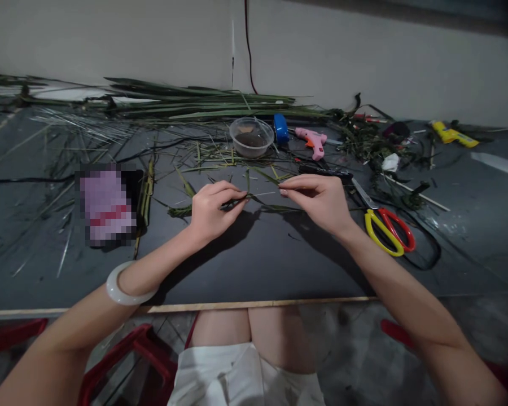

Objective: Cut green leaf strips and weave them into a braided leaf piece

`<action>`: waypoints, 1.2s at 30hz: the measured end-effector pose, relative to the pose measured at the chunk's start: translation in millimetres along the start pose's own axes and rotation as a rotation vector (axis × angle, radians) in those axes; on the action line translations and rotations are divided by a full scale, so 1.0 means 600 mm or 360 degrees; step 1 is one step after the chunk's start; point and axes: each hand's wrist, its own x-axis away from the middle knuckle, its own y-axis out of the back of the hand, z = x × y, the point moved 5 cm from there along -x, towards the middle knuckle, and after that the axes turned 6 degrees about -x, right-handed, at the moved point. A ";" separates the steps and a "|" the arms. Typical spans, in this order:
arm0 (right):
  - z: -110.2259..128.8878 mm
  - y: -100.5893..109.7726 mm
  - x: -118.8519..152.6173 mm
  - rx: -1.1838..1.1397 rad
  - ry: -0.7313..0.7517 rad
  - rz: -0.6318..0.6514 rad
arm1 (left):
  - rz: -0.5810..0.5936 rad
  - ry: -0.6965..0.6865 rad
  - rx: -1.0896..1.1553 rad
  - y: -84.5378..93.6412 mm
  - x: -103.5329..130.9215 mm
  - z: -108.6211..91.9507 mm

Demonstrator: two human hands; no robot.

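Observation:
Both of my hands hang over the middle of the grey table. My left hand (214,210) pinches a small bunch of green leaf strips (178,212), whose ends stick out on either side of the fingers. A thin pale strand (266,194) juts from those fingertips toward the right. My right hand (322,202) is closed in a pinch on the end of a narrow leaf strip (266,176); its curled fingers hide part of the grip. Close by on the right lie scissors (384,230) with one yellow and one red handle.
A clear plastic bowl (251,150), blue tape roll (281,128) and pink glue gun (314,142) stand behind my hands. Long green leaves (186,101) line the wall. A yellow glue gun (454,134) lies far right, a blurred purple object (105,200) left. Black cables cross the table.

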 end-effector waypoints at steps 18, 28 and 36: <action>0.014 -0.021 0.029 0.0085 0.0269 -0.0273 | -0.0054 0.0273 0.0233 0.005 -0.008 0.005; -0.015 -0.015 0.008 -0.0450 -0.0304 -0.0335 | -0.0022 0.0285 0.0228 0.002 -0.008 0.013; -0.035 -0.010 0.012 -0.0686 -0.0576 -0.0287 | 0.0043 0.0286 0.0107 -0.007 0.000 0.022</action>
